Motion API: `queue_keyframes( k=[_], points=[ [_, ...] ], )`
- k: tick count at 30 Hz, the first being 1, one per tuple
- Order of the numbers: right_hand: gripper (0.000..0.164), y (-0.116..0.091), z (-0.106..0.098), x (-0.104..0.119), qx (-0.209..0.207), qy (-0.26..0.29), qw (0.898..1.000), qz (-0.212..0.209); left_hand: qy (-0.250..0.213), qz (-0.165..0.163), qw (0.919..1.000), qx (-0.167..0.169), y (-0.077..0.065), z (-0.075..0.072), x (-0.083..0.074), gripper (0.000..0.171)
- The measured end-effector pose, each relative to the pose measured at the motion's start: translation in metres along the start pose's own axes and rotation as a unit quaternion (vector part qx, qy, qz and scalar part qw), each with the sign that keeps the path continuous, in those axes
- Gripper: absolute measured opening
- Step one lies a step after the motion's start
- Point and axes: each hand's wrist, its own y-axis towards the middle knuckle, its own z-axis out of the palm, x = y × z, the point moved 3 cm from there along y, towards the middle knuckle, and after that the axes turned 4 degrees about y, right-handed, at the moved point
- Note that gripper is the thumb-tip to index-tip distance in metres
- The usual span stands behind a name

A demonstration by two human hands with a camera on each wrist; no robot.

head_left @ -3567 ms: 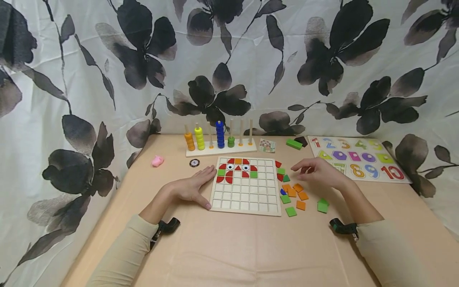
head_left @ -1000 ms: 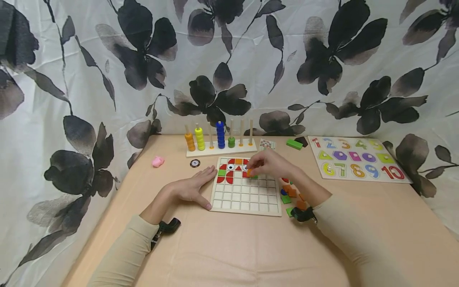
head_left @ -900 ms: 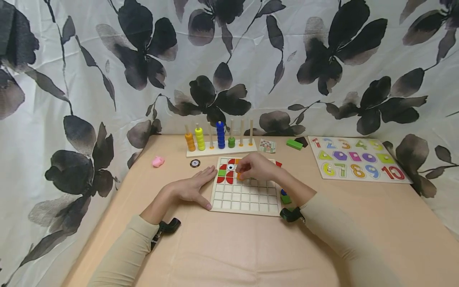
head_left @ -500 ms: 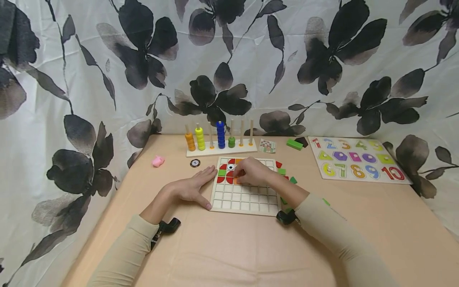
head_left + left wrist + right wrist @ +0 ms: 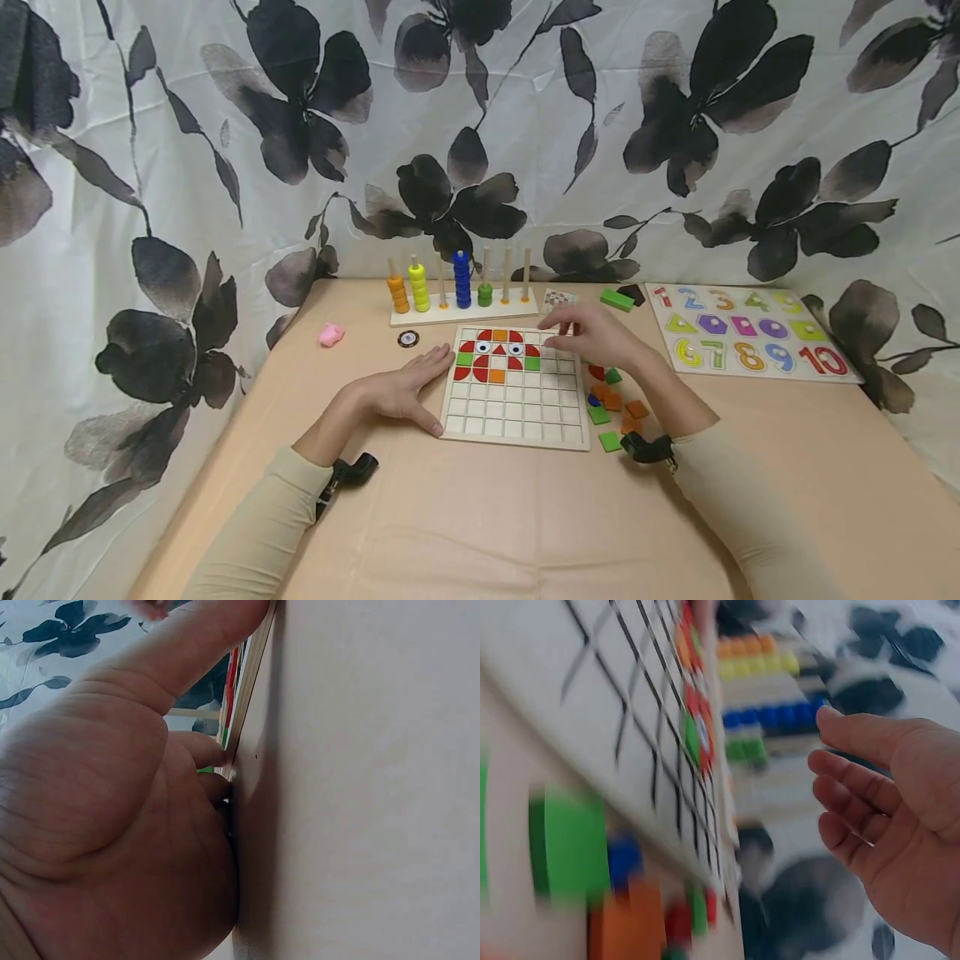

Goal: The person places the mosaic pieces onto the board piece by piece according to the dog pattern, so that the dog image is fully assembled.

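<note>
From here, the grid board [image 5: 517, 410] anchors everything: coloured pieces [image 5: 497, 377] fill part of its far-left area. The left hand [image 5: 401, 388] lies flat, fingers extended and grasping nothing, against its left edge. The right hand [image 5: 596, 333] hovers at its far right corner, fingers loosely bent and apparently empty. The loose tiles [image 5: 612, 402] trail lengthwise along its right edge, rightward and personward of those fingertips, far nearer that hand.

Number board [image 5: 727, 341], lying flat on the tabletop [image 5: 480, 508]: upper row reads 1, 2, 3, 4; the yellow fifth numeral [image 5: 788, 302] is indistinct. Lower row reads 6, 7, 8, 9, 10. Markings on the round disc [image 5: 408, 338]: too small to read.
</note>
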Motion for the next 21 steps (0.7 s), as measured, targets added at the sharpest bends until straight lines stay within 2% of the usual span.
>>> queue_keyframes(
  k=[3, 7, 10, 15, 18, 21],
  points=[
    [0.027, -0.02, -0.018, -0.023, -0.013, -0.003, 0.999, 0.038, 0.002, -0.001, 1.0, 0.002, 0.0, 0.0, 0.001, 0.123],
    [0.031, -0.037, -0.031, -0.053, 0.003, 0.002, 0.996, 0.086, 0.006, -0.002, 1.0, 0.002, -0.001, 0.001, 0.002, 0.124],
    [0.028, -0.043, -0.034, -0.068, 0.021, 0.016, 0.994, 0.105, 0.009, 0.003, 1.0, 0.0, 0.0, 0.001, 0.002, 0.124],
    [0.021, -0.045, -0.028, -0.078, 0.083, 0.044, 0.989, 0.116, 0.006, 0.004, 1.0, -0.001, 0.001, 0.002, 0.001, 0.124],
    [0.019, -0.043, -0.02, -0.078, 0.113, 0.031, 0.987, 0.108, 0.004, -0.003, 1.0, 0.002, 0.002, 0.002, 0.002, 0.124],
    [0.018, -0.041, -0.015, -0.076, 0.12, 0.01, 0.987, 0.104, 0.006, -0.003, 1.0, 0.002, 0.003, 0.002, 0.002, 0.124]
  ],
)
